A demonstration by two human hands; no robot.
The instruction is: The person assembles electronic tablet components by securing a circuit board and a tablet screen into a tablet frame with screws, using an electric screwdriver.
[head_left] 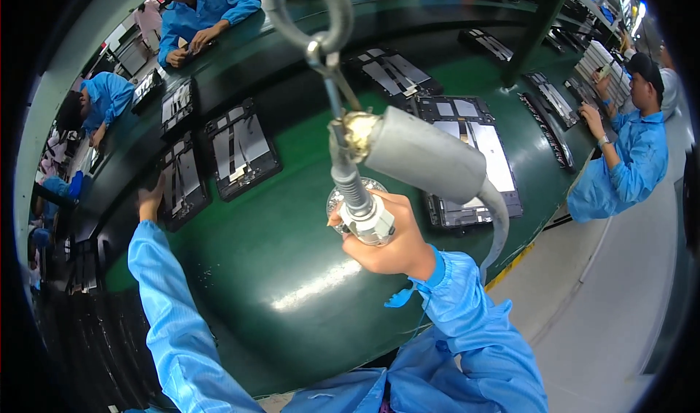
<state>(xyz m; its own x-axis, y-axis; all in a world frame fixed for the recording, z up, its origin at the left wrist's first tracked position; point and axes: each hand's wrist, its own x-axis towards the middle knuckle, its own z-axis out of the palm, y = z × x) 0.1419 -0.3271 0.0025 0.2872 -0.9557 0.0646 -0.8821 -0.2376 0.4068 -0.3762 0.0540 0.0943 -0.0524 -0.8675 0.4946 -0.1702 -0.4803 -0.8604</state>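
My right hand (397, 234) is wrapped around a hanging power tool (359, 201) with a grey ribbed neck and a pale body. The tool's working end is hidden below the hand. A grey padded cylinder (426, 154) with a bent grey hose hangs beside it, partly covering a large opened tablet (492, 158) on the right. At the left, my left hand (151, 198) is stretched out with fingers apart, at the left edge of an opened tablet (182, 183). Whether it touches that edge is hard to tell. Another opened tablet (243, 150) lies just right of that one.
A metal hook (310, 8) suspends the tool over the green tabletop (270, 252). More opened tablets (394, 70) lie farther back. A green post (536, 34) rises at the back right. Co-workers in blue sit around; one person (631, 150) works at the right edge.
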